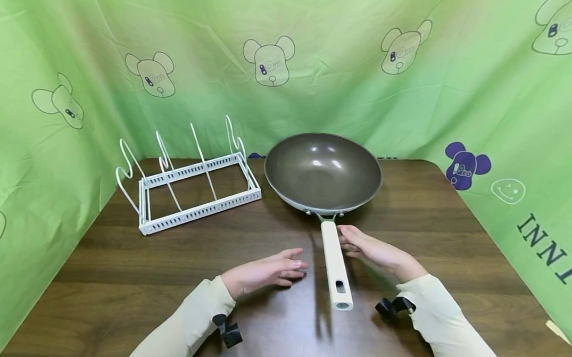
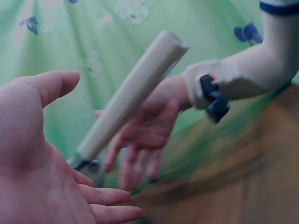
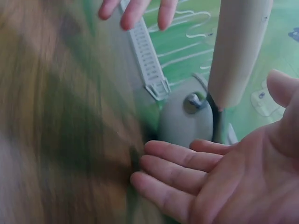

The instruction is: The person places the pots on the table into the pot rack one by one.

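Observation:
A wok (image 1: 322,169) with a dark inside and a cream handle (image 1: 335,260) stands on the table, its handle pointing toward me. My right hand (image 1: 371,249) is just right of the handle near the wok's rim, fingers extended and thumb apart, holding nothing. To the handle's left, my left hand (image 1: 267,271) is spread with its palm turned toward it, a gap between them. In the left wrist view the handle (image 2: 131,98) slants up between both hands. The right wrist view shows the wok's pale outer side (image 3: 187,116) beyond my right fingers (image 3: 177,172).
A white wire pan rack (image 1: 201,193) with upright dividers stands at the back left of the wooden table (image 1: 165,301). Green printed cloth (image 1: 318,105) hangs around the back and sides. A black wrist mount (image 1: 228,333) sits at my left cuff, another (image 1: 392,308) at the right.

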Demonstrator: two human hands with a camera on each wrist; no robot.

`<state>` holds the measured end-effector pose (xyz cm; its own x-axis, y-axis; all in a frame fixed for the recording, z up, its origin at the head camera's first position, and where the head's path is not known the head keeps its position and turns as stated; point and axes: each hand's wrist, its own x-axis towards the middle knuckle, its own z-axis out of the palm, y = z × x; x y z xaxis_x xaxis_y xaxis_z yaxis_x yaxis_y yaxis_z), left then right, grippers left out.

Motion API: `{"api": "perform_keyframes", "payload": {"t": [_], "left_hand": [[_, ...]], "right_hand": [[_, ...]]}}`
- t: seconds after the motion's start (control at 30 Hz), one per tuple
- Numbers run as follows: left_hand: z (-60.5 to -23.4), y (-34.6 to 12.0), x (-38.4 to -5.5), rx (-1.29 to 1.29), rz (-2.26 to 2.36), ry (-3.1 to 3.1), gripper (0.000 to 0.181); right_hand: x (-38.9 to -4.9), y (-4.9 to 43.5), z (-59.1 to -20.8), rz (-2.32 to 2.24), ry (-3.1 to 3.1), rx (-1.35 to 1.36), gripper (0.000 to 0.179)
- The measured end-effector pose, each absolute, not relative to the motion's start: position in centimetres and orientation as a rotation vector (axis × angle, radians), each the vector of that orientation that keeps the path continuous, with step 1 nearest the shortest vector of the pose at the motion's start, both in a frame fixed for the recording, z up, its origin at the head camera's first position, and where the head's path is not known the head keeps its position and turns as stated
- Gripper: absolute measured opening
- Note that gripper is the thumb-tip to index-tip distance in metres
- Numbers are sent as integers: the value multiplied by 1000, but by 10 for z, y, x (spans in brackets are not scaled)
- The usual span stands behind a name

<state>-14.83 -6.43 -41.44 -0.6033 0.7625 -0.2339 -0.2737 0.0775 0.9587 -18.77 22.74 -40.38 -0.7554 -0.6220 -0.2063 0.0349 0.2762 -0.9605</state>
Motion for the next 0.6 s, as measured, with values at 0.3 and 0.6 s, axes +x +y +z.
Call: {"api": "perform_keyframes", "payload": {"t": [0.3,0.6], "left_hand": [[-424,-34,-138,460,1706,1148,72],[-411,-4,-135,413,1811,789,68]], "right_hand": [[-198,215,-413,-1641,1747,-507,80],[-206,206,-415,-1856,1371,-477,56]]}}
